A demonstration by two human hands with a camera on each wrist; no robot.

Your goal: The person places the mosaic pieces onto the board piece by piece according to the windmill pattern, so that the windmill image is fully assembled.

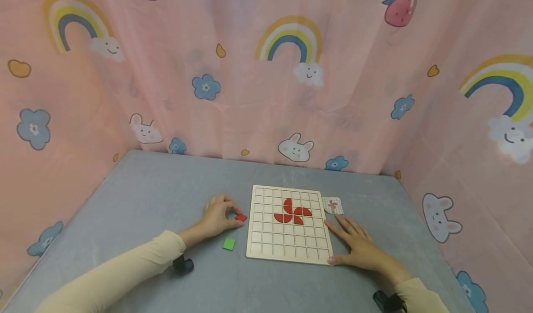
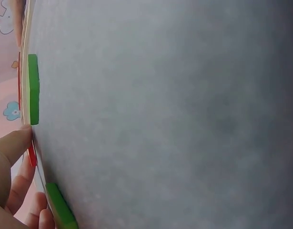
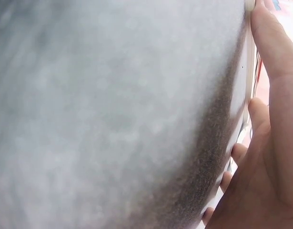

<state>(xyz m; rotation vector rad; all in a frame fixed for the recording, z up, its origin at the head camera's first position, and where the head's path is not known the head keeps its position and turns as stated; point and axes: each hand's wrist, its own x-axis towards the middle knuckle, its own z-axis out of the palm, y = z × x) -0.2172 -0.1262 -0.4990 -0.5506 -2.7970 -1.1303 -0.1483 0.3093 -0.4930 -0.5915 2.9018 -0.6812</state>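
My left hand (image 1: 217, 215) pinches a small red piece (image 1: 240, 218) between thumb and forefinger, just left of a pale wooden grid board (image 1: 266, 243). Several red rounded pieces (image 1: 284, 218) form a pinwheel on the board's middle squares. My right hand (image 1: 358, 246) rests at the board's right side, fingers spread and fairly straight, thumb at the near right corner. A green square (image 1: 228, 244) lies on the table nearer than the left hand. The left wrist view shows a second green piece (image 2: 61, 206) by the curled fingers; the hand hides it in the head view.
A small card (image 1: 332, 205) printed with a red figure on a grid lies against the board's upper right edge, just beyond the right fingertips. The grey table (image 1: 175, 188) ends at a pink patterned curtain (image 1: 233, 128) at the back and sides.
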